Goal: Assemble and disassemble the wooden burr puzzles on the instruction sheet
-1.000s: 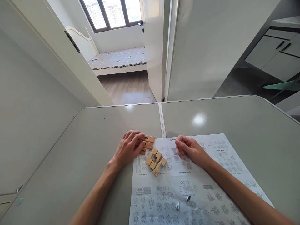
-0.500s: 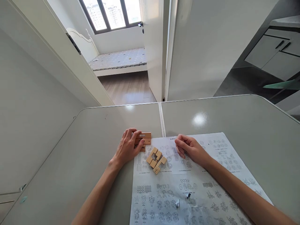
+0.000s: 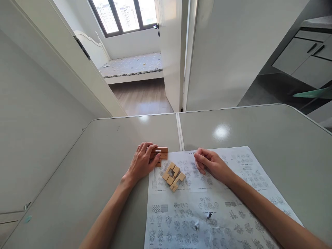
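Left grip (image 3: pixel 142 162) closes, fingers above and thumb below, on the left end of the stacked wooden bars (image 3: pixel 161 153), which lie on the table (image 3: pixel 103 166) at the far left corner of the printed sheet (image 3: pixel 220 214). Right grip (image 3: pixel 211 165) rests on the sheet, curled and empty. The interlocked wooden pieces (image 3: pixel 173 176) lie between both grips, touching neither.

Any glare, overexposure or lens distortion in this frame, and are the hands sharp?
Head view: two glare spots on the table; window washed out; wide-angle lens bows the table edges; left hand on wooden blocks and right hand sharp; sheet print too small to read.
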### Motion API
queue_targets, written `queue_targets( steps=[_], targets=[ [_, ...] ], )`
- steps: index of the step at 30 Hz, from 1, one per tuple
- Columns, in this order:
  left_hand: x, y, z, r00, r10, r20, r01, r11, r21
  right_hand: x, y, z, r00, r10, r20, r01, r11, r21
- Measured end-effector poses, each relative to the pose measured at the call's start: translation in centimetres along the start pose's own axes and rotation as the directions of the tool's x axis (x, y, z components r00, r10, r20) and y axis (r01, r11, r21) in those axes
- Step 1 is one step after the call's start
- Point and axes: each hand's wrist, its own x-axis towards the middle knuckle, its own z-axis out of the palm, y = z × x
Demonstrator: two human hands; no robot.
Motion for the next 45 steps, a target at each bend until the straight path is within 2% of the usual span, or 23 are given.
queue_targets(
  steps=[45],
  targets=[
    [-0.08,0.00,0.00,0.999,0.027,0.020,-0.028,1.000,0.009,0.01,0.05,-0.12,1.000,-0.003,0.019,0.003,1.000,0.024]
  ],
)
